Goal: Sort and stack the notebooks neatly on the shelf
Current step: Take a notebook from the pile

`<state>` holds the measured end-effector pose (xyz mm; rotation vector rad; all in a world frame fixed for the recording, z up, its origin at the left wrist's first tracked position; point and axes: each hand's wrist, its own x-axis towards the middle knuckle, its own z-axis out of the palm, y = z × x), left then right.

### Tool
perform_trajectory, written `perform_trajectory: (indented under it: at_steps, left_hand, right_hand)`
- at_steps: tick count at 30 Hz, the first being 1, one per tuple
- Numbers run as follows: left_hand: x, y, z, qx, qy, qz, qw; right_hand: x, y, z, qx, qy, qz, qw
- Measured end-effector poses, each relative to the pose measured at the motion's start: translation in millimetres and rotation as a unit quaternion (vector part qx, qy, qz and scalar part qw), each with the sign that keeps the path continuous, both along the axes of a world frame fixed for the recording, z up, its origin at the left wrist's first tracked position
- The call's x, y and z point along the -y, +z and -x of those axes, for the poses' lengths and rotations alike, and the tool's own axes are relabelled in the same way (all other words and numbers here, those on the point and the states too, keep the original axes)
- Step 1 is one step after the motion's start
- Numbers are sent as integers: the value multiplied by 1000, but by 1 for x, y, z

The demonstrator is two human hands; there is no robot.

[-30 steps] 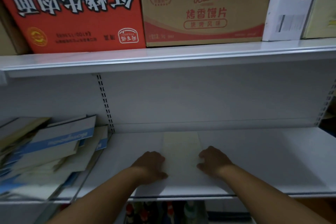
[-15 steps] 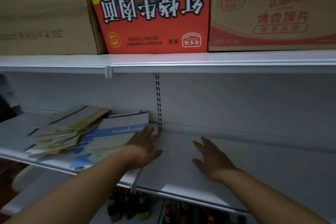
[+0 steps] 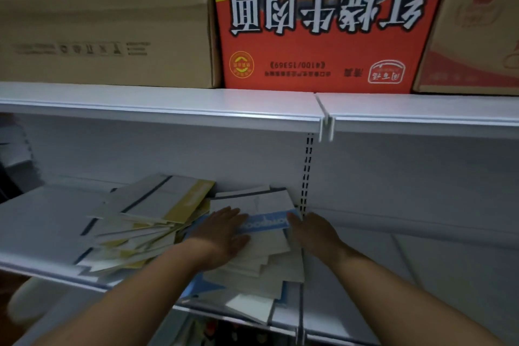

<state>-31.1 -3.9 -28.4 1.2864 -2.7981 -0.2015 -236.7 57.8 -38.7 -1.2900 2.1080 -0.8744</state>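
We are at the pick-up step, reaching into the loose heap of notebooks [image 3: 179,230] that lies fanned and overlapping on the left bay of the shelf [image 3: 42,222], pushed up against the slotted upright [image 3: 308,174] that divides it from the bare bay on the right. Our left hand [image 3: 224,236] lies flat and open, fingers spread, on the top notebook with the blue band [image 3: 266,223]; our right hand [image 3: 314,233] is open too, its fingers at that notebook's right edge beside the upright, not closed around anything. Nothing is lifted yet, so we judge the sorting to be at an early stage. The next move, as we see it, calls for pinching this top notebook between both hands, sliding it clear without dragging the sheets beneath over the shelf's front lip, and carrying it across to the bare bay.
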Motion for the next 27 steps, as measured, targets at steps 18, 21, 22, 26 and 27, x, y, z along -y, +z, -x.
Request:
perform_trajectory:
  at_steps: [18,21,22,26,27]
  left_hand:
    - [4,24,25,-338,61,-111,932]
    - [-8,20,52,-315,71,-236,916]
    - [-14,17,60,-333,65,-274,900]
    - [-34,-3,92,-424,70,-386,817]
    - [-39,-8,100,-429,72,-393,810]
  right_hand:
    - [-31,31,39,325,-142,234,905]
    - [-51,32,48,284,-99,195,934]
    - [-57,31,53,279,-100,193,935]
    - [-82,24,71,281,-174,214,919]
    - [-89,21,75,281,-193,213,916]
